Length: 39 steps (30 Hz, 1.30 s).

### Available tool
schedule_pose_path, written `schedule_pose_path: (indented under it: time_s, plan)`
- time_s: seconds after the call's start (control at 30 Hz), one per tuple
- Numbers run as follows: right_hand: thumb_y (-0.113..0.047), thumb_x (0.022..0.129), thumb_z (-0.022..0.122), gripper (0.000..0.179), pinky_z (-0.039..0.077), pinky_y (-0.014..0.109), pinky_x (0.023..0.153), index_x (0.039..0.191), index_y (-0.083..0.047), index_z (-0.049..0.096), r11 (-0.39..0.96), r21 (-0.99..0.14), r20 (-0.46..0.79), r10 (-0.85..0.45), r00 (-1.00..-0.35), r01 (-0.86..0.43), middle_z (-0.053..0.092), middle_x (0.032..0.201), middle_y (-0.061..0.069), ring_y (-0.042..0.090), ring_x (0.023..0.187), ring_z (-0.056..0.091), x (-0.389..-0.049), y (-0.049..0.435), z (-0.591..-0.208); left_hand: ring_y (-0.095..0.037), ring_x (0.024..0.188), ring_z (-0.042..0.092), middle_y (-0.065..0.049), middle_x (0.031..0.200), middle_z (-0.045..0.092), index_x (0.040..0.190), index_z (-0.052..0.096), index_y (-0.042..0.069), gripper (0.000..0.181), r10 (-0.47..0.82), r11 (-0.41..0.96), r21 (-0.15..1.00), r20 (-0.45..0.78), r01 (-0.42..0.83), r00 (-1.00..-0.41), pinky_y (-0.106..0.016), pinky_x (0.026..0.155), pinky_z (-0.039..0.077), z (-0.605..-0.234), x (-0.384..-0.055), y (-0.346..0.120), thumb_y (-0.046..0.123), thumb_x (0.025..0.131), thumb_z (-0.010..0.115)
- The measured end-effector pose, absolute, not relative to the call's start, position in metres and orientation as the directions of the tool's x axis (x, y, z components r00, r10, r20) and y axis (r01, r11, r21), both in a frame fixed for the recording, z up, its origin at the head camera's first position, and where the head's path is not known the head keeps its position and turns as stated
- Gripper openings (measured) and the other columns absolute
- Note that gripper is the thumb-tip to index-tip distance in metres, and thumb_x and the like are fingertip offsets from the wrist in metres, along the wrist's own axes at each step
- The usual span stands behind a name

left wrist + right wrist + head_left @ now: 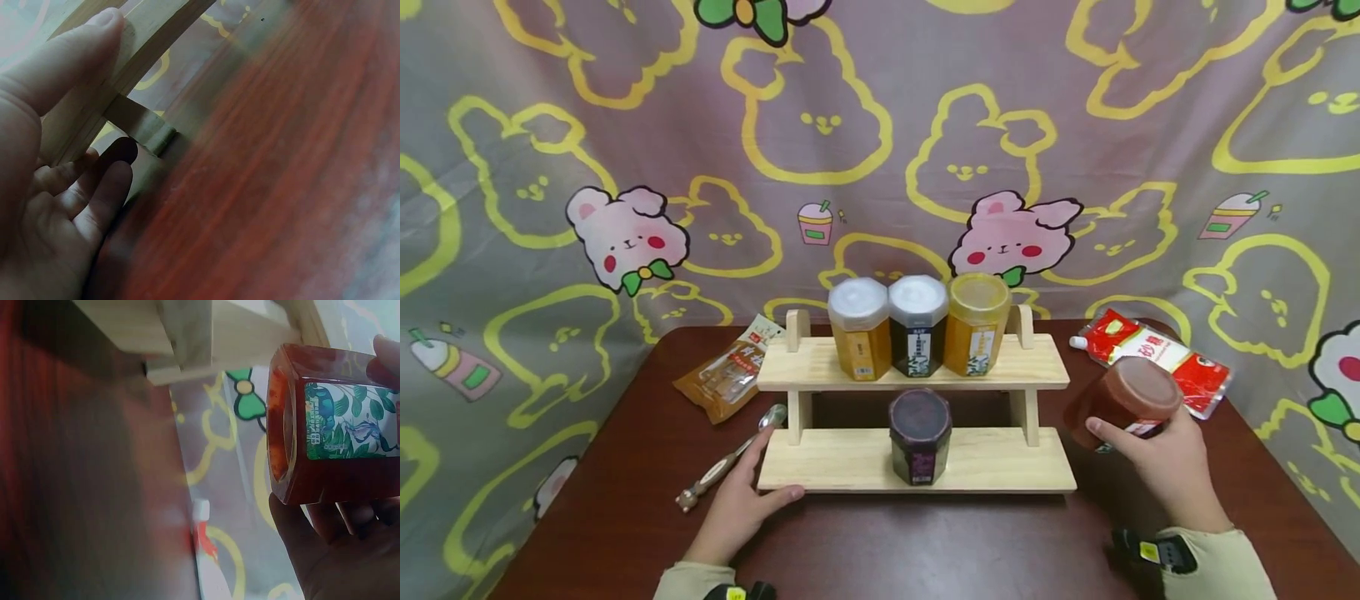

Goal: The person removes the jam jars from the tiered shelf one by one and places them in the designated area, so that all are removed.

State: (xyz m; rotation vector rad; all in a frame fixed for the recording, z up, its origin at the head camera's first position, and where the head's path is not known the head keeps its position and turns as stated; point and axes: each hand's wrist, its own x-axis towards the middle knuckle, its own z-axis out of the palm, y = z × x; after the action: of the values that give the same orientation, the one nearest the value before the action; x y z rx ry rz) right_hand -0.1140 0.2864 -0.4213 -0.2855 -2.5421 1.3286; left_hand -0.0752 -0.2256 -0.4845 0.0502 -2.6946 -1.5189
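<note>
My right hand (1172,458) grips a jar of red-brown jam (1131,396) by its sides, tilted and held off the table right of the two-tier wooden rack (842,454). In the right wrist view, a leafy printed label faces the camera on the jar (294,425). My left hand (741,500) holds the lower board's left end, thumb at the front corner, fingers along the side. On the lower board stands a dark jar with a purple label (920,437). The upper board carries an amber jar (859,329), a dark white-lidded jar (917,325) and a yellow-lidded jar (979,325).
Left of the rack lie a brown food packet (726,375) and a spoon with a decorated handle (722,471). A red-and-white spouted pouch (1180,354) lies behind the right hand. A patterned curtain (880,167) hangs behind the dark wooden table (925,542).
</note>
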Motion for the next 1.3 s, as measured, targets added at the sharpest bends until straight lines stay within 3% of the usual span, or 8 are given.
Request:
schedule_pose_path:
  time_s: [0.13, 0.27, 0.37, 0.6, 1.0, 1.3]
  plan:
    - [-0.031, 0.083, 0.084, 0.09, 0.039, 0.053, 0.106, 0.151, -0.004, 0.032, 0.57, -0.82, 0.131, 0.277, -0.952, 0.053, 0.047, 0.143, 0.025, 0.039, 0.125, 0.042, -0.106, 0.28, -0.424, -0.024, 0.138, 0.04, -0.011, 0.158, 0.038, 0.159, 0.028, 0.015, 0.109, -0.047, 0.499, 0.866, 0.01, -0.015, -0.999, -0.046, 0.112, 0.032, -0.484, -0.076, -0.223, 0.033, 0.072, 0.092]
    - [-0.03, 0.08, 0.086, 0.091, 0.04, 0.031, 0.097, 0.15, -0.004, 0.035, 0.582, -0.812, 0.133, 0.261, -0.956, 0.046, 0.05, 0.141, 0.024, 0.032, 0.12, 0.044, -0.1, 0.274, -0.428, -0.022, 0.136, 0.042, -0.009, 0.156, 0.041, 0.159, 0.029, 0.017, 0.109, -0.05, 0.483, 0.875, 0.008, -0.017, -0.999, -0.046, 0.111, 0.034, -0.484, -0.075, -0.224, 0.034, 0.071, 0.092]
    - [-0.03, 0.077, 0.089, 0.089, 0.036, 0.021, 0.085, 0.146, -0.004, 0.04, 0.6, -0.8, 0.157, 0.247, -0.956, 0.024, 0.054, 0.136, 0.023, 0.021, 0.113, 0.046, -0.097, 0.269, -0.431, -0.022, 0.135, 0.044, -0.008, 0.156, 0.042, 0.159, 0.029, 0.018, 0.109, -0.06, 0.485, 0.874, 0.017, -0.014, -0.998, -0.043, 0.109, 0.036, -0.484, -0.074, -0.225, 0.035, 0.071, 0.092]
    - [-0.027, 0.071, 0.093, 0.092, 0.035, 0.02, 0.081, 0.144, -0.001, 0.043, 0.619, -0.785, 0.205, 0.22, -0.954, -0.026, 0.058, 0.129, 0.023, 0.001, 0.104, 0.043, -0.088, 0.259, -0.434, -0.021, 0.131, 0.048, -0.008, 0.155, 0.042, 0.158, 0.03, 0.018, 0.108, -0.056, 0.484, 0.875, 0.024, -0.006, -0.998, -0.038, 0.107, 0.039, -0.486, -0.074, -0.227, 0.033, 0.071, 0.092]
    - [-0.022, 0.067, 0.095, 0.095, 0.035, 0.018, 0.082, 0.142, 0.001, 0.041, 0.605, -0.795, 0.22, 0.214, -0.952, -0.048, 0.058, 0.125, 0.021, -0.005, 0.1, 0.042, -0.074, 0.245, -0.438, -0.023, 0.134, 0.045, -0.01, 0.157, 0.04, 0.159, 0.027, 0.016, 0.109, -0.059, 0.488, 0.872, -0.01, -0.038, -0.998, -0.045, 0.109, 0.037, -0.482, -0.074, -0.225, 0.032, 0.073, 0.092]
    - [-0.019, 0.066, 0.095, 0.094, 0.033, 0.008, 0.083, 0.141, 0.0, 0.042, 0.587, -0.8, 0.261, 0.16, -0.952, -0.121, 0.06, 0.122, 0.019, -0.012, 0.1, 0.042, -0.07, 0.23, -0.443, -0.023, 0.132, 0.046, -0.011, 0.156, 0.04, 0.158, 0.03, 0.015, 0.108, -0.058, 0.485, 0.874, 0.0, -0.028, -0.998, -0.047, 0.11, 0.034, -0.482, -0.075, -0.224, 0.031, 0.072, 0.092]
